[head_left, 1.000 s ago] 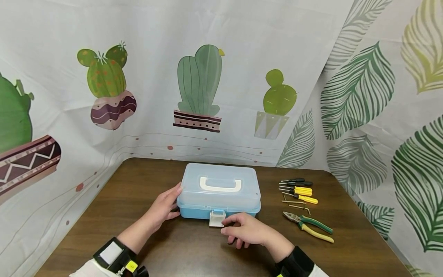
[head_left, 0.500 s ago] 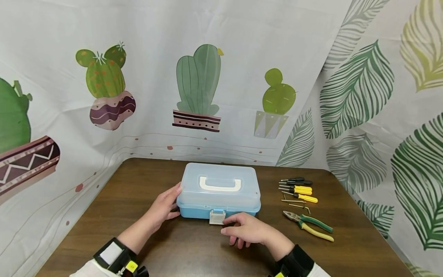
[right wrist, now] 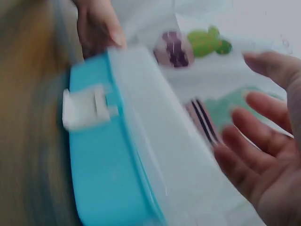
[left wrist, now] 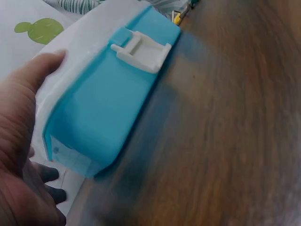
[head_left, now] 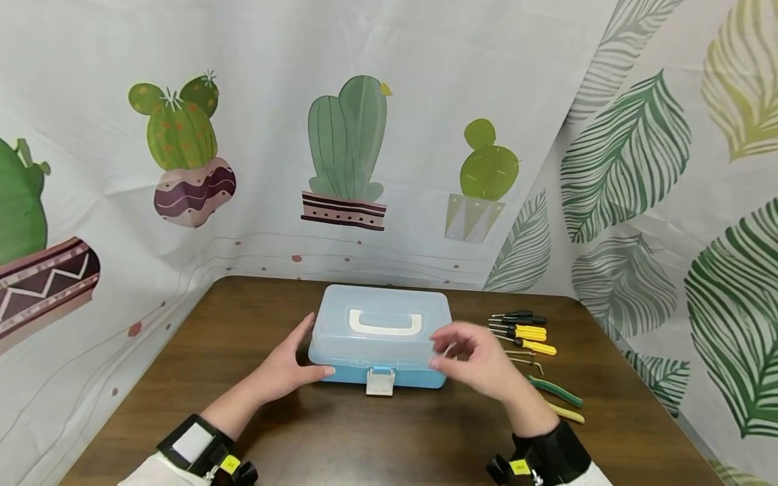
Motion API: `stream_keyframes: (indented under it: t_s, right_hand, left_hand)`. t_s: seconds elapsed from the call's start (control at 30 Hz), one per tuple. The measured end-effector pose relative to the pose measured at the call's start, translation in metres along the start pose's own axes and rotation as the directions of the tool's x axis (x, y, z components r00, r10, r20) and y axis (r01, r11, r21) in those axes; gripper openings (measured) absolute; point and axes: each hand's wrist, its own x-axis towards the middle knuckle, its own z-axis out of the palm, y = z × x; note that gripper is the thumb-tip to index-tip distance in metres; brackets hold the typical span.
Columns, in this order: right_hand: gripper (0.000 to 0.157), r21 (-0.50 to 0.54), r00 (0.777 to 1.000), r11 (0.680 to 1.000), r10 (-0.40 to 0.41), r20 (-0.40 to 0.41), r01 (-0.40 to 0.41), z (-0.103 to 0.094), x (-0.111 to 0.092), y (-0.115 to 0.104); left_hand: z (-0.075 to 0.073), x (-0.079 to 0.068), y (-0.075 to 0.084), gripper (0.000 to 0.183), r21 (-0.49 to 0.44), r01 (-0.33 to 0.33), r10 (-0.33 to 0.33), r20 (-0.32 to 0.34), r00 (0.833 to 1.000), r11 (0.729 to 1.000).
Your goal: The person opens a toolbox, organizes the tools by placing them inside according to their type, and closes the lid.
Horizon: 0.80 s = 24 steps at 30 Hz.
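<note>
A blue toolbox (head_left: pixel 389 352) with a clear lid and a white top handle (head_left: pixel 385 327) sits on the table, lid down. Its white front latch (head_left: pixel 379 383) is flipped outward, as the left wrist view also shows of the latch (left wrist: pixel 146 52). My left hand (head_left: pixel 284 370) is at the box's left end, thumb by the front corner and fingers spread along the side. At the right end, my right hand (head_left: pixel 480 361) overlaps the lid's corner in the head view. In the right wrist view that hand (right wrist: pixel 263 160) has its fingers spread and gently bent beside the lid, holding nothing.
Several screwdrivers with yellow (head_left: pixel 537 347) and black handles lie right of the box, with hex keys (head_left: pixel 527 363) below them. Green-and-yellow pliers (head_left: pixel 556 389) lie nearer, partly behind the right forearm. A patterned cloth (head_left: pixel 261 169) hangs behind the table.
My right hand has left the latch and moved up and right to the box's right end. The left thumb has come down to the front corner. The latch stays flipped out.
</note>
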Motion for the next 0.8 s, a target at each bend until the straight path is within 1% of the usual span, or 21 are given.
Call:
stream_keyframes:
  t_s: [0.07,0.1,0.13,0.17,0.23,0.37,0.43,0.57,0.67,0.8]
  right_hand:
    - [0.035,-0.069,0.991,0.997,0.034,-0.129,-0.043,-0.007,0.001,0.007]
    - [0.039,-0.090,0.983,0.993,0.061,-0.172,-0.077,-0.010,0.002,0.011]
    - [0.044,-0.107,0.976,0.989,0.083,-0.201,-0.107,-0.012,0.002,0.016]
    - [0.051,-0.116,0.971,0.984,0.106,-0.214,-0.133,-0.014,0.002,0.021]
    - [0.066,-0.125,0.969,0.977,0.146,-0.198,-0.173,-0.016,0.002,0.032]
    - [0.096,-0.100,0.978,0.975,0.188,-0.084,-0.196,-0.013,0.000,0.050]
    - [0.105,-0.078,0.980,0.977,0.195,-0.042,-0.198,-0.011,0.000,0.056]
    - [0.112,-0.034,0.979,0.978,0.204,0.002,-0.204,-0.008,-0.002,0.063]
    - [0.112,-0.016,0.977,0.978,0.210,0.022,-0.209,-0.008,-0.004,0.067]
    - [0.110,-0.022,0.978,0.978,0.207,0.033,-0.206,-0.008,-0.005,0.072]
  left_hand:
    - [0.001,0.001,-0.001,0.120,0.039,0.009,-0.009,-0.001,1.000,0.999]
    - [0.002,0.001,-0.002,0.121,0.051,0.011,-0.011,0.001,1.000,0.999]
    - [0.002,0.001,-0.002,0.122,0.060,0.013,-0.013,0.003,1.000,0.998]
    - [0.003,0.002,-0.003,0.122,0.066,0.014,-0.014,0.004,1.000,0.998]
    - [0.003,0.002,-0.003,0.121,0.071,0.013,-0.014,0.008,1.000,0.997]
    - [0.004,0.002,-0.002,0.117,0.072,0.002,-0.002,-0.001,1.000,0.997]
    - [0.005,0.002,-0.002,0.115,0.077,0.002,-0.002,-0.007,1.000,0.997]
    - [0.007,0.002,-0.003,0.110,0.080,-0.007,0.008,-0.019,1.000,0.997]
    - [0.008,0.003,-0.005,0.106,0.066,-0.034,0.035,-0.023,0.999,0.997]
    - [0.009,0.003,-0.007,0.102,0.057,-0.071,0.073,-0.027,0.997,0.996]
